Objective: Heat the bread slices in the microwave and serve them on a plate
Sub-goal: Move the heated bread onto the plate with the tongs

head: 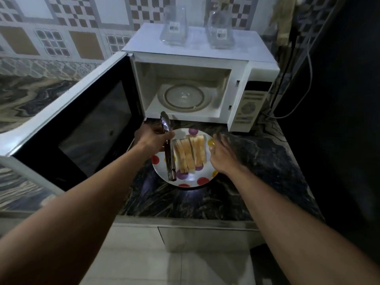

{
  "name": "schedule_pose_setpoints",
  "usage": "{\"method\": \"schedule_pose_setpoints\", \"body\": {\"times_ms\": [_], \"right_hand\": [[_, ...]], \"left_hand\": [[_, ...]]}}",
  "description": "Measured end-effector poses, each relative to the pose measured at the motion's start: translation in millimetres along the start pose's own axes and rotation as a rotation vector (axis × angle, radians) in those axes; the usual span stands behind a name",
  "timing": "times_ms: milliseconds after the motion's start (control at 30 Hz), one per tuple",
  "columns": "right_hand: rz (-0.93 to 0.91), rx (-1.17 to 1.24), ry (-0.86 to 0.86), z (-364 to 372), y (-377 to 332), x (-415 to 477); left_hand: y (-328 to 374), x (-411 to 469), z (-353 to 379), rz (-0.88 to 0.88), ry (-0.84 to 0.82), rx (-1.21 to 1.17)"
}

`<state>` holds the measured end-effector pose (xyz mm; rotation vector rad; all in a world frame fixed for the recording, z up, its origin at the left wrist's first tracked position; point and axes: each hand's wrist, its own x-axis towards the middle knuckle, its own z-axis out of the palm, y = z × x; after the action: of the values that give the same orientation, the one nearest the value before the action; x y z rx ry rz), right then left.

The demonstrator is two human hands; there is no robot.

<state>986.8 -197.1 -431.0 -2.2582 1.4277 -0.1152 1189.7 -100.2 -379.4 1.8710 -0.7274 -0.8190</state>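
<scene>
Judged as the handling step at the open microwave: door swung wide toward 9 o'clock, turntable bare, bread slices stacked on the spotted plate on the counter just at 6 o'clock of the oven mouth. Left hand curled around the metal tongs at the plate's 9 o'clock edge, right hand loose and spread at the 3 o'clock rim, holding nothing clearly. Cannot tell whether already heated; next calls for a steady two-sided hold on the plate.
</scene>
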Motion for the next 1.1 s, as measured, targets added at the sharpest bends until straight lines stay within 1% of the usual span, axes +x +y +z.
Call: {"method": "schedule_pose_setpoints", "body": {"times_ms": [67, 133, 233, 333, 500, 833, 967, 1100], "right_hand": [[-0.008, -0.112, -0.045, 5, 8, 7], [-0.025, -0.163, -0.099, 11, 15, 11], [-0.037, -0.209, -0.188, 17, 18, 15], [-0.037, -0.248, -0.207, 23, 20, 18], [-0.033, -0.3, -0.21, 26, 23, 16], [-0.044, -0.431, -0.15, 35, 24, 4], [-0.032, -0.399, -0.12, 37, 26, -2], [-0.009, -0.307, -0.027, 34, 26, -8]], "left_hand": [[-10, 3, 0, -0.003, 0.093, 0.159], [-20, 5, 1, 0.004, 0.146, 0.271], [-33, 6, 7, -0.012, 0.159, 0.331], [-44, 9, 12, -0.011, 0.16, 0.449], [-52, 11, 23, -0.074, 0.175, 0.48], [-57, 14, 31, -0.034, 0.214, 0.489], [-61, 16, 29, -0.047, 0.238, 0.436], [-63, 14, 20, -0.029, 0.283, 0.436]]}}
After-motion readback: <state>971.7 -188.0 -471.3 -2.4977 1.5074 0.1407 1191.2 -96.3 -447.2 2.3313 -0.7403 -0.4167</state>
